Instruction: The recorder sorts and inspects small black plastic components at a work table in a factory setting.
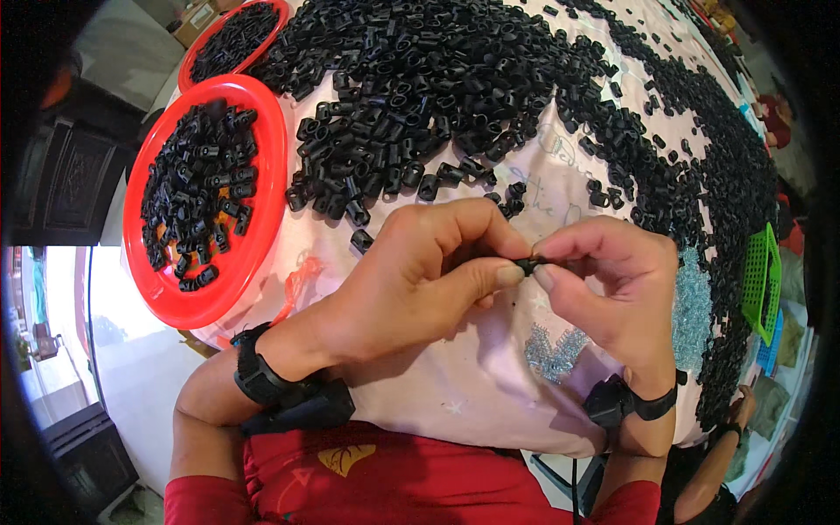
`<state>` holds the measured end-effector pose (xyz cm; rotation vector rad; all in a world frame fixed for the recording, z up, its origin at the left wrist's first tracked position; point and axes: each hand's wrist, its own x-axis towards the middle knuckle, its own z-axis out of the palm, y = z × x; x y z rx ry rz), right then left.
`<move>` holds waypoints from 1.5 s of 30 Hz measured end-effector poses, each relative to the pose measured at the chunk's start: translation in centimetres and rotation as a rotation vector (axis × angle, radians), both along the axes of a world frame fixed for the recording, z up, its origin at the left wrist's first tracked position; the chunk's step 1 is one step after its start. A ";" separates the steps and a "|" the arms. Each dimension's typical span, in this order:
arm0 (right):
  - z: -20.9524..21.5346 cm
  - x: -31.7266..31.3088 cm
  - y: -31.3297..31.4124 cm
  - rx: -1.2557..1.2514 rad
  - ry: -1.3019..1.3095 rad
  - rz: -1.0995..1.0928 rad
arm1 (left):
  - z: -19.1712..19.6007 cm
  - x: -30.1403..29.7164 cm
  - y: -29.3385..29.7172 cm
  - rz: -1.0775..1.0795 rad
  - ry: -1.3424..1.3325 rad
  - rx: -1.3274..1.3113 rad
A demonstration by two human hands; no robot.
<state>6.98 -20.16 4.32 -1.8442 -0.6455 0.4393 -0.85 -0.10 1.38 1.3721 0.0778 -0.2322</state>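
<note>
My left hand (pixel 420 280) pinches a small black plastic piece (pixel 528 264) between thumb and forefinger. From the other side, the thumb and forefinger of my right hand (pixel 604 280) close on the same piece. My fingertips cover most of it, so its exact shape cannot be made out. Beyond my hands spreads a big heap of small hollow black plastic pieces (pixel 420 96). A small pile of fine silvery metal springs (pixel 556 350) lies just below my right hand, and a larger pile of them (pixel 691 306) is to its right.
At the left stands a red plastic tray (pixel 271 157) holding black pieces. Behind it is another red tray (pixel 282 19) of thin black parts. A pale pink cloth (pixel 420 394) covers the table. Green (pixel 759 289) and blue baskets (pixel 770 350) stand at right, near another person's arm (pixel 713 472).
</note>
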 end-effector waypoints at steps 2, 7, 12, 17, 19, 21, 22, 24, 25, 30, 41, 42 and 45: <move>0.1 0.1 0.0 0.047 0.047 -0.070 | 0.0 0.2 0.2 0.020 0.030 -0.108; 0.4 1.3 -0.8 -0.042 -0.286 0.191 | 0.0 0.2 0.1 -0.052 0.118 -0.168; -0.6 1.2 -0.6 -0.013 -0.269 0.206 | -0.8 0.0 0.2 -0.074 0.110 -0.118; -0.9 1.1 -0.5 -0.030 -0.324 0.229 | -1.0 -0.1 0.1 -0.068 0.065 -0.034; -0.8 0.8 -0.4 -0.048 -0.236 0.169 | -1.0 -0.2 -0.1 -0.022 0.035 0.043; -0.9 0.7 -0.3 -0.056 -0.230 0.157 | -1.2 -0.3 -0.4 -0.003 -0.023 0.099; -1.0 0.6 -0.3 -0.061 -0.227 0.145 | -1.3 -0.4 -0.5 0.017 -0.084 0.156; -1.1 0.6 0.1 -0.071 -0.287 0.151 | -1.1 -0.4 -0.5 0.025 -0.078 0.187; -1.1 0.6 0.2 -0.079 -0.350 0.159 | -1.0 -0.3 -0.4 0.035 -0.075 0.220; -1.1 0.3 0.7 -0.023 -0.508 0.056 | -0.3 0.3 -0.5 0.079 0.095 -0.089; -0.9 -0.2 0.7 -0.070 -0.726 0.112 | -0.2 0.7 -0.1 0.000 0.145 -0.181; -0.9 0.0 0.8 -0.075 -0.779 0.120 | -0.2 0.7 -0.2 0.002 0.161 -0.204; -0.9 -0.2 0.9 -0.074 -0.815 0.124 | -0.1 0.6 -0.8 0.046 0.222 -0.352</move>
